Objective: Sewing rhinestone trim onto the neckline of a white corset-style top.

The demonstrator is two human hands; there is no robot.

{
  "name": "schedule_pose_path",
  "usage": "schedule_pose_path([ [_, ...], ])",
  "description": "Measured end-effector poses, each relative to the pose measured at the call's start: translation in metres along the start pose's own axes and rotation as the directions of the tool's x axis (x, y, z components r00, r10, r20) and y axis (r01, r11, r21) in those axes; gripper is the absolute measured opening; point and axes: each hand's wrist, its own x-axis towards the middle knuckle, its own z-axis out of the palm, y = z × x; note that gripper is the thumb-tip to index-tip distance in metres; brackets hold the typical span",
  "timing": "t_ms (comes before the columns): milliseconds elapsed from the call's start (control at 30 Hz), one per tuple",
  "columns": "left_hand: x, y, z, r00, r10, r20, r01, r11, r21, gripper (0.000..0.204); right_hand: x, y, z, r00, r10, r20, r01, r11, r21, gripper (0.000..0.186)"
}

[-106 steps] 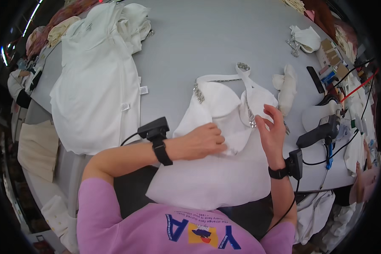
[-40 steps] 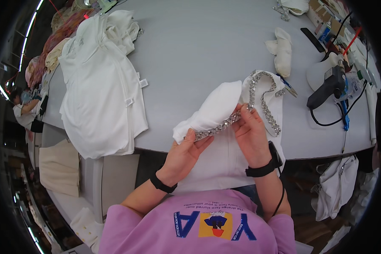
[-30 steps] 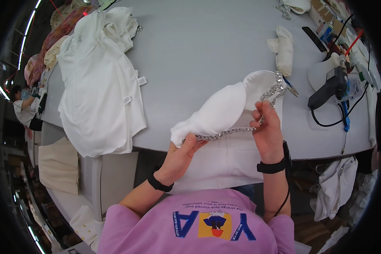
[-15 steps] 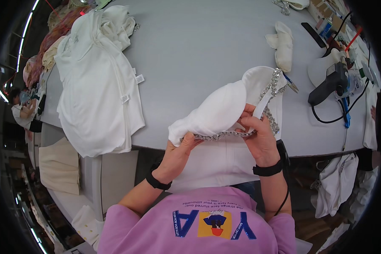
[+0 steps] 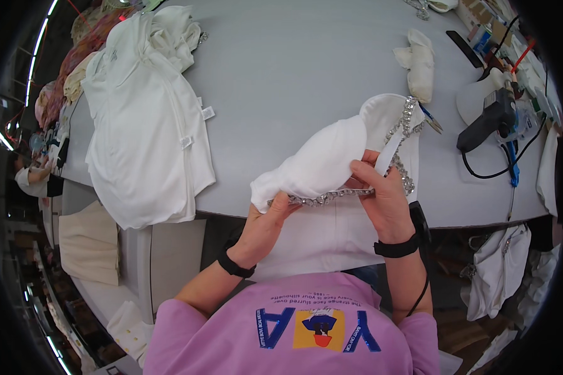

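Between my hands, at the front edge of the table, is a white garment with moulded cups (image 5: 328,150). A rhinestone trim (image 5: 322,199) runs along its near edge, and another stretch of the stones climbs the right cup. My left hand (image 5: 266,225) is closed on the garment's left end, thumb over the trim. My right hand (image 5: 385,197) pinches the edge near the middle, its thumb against the cup; part of its fingers is hidden behind the cloth. The rest of the garment hangs over the table edge toward my lap.
White garments (image 5: 147,137) lie stacked at the left of the grey table (image 5: 281,62). At right are a black hot glue gun (image 5: 489,122), pliers (image 5: 430,119), a rolled white cloth (image 5: 420,65) and a black cable. Another person (image 5: 37,178) sits at far left.
My right thumb has moved slightly left onto the cup's edge. The garment and my left hand stay almost in place.
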Motion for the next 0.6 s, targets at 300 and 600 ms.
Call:
schedule_pose_path([
  [300, 0.019, -0.002, 0.054, 0.984, 0.076, -0.16, -0.092, 0.991, -0.097, 0.033, -0.017, 0.018, 0.013, 0.999, -0.039, 0.022, 0.042, 0.985, -0.168, 0.019],
  [600, 0.015, 0.007, 0.058, 0.983, 0.087, -0.163, -0.109, 0.986, -0.129, 0.035, -0.04, -0.007, -0.004, 0.989, -0.058, 0.138, 0.149, 0.328, -0.933, 0.038],
])
